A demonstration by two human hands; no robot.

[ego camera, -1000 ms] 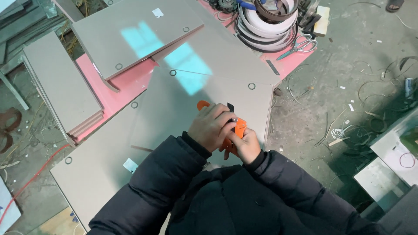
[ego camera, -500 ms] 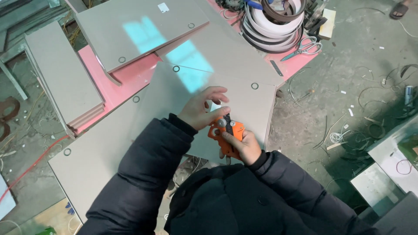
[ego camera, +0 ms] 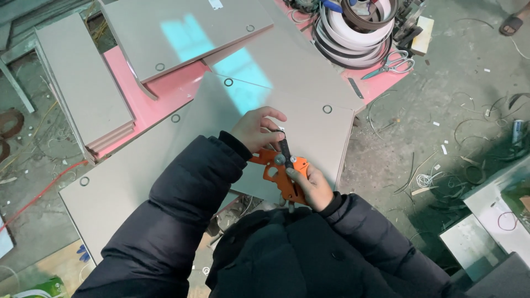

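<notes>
**Orange hand tool gripped at the panel's near edge**

The right hand is clenching the handle of the orange plastic hand tool with a dark upright blade part, its long axis running from the palm up and away toward the left hand. The left fingers are half-spread, touching the tool's far end and pressing on the grey-beige flat board with ring-shaped holes lying just beyond and beneath both hands.

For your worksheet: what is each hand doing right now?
Left hand: fingers spread, touching the orange tool's top.
Right hand: closed around the orange tool.
</notes>
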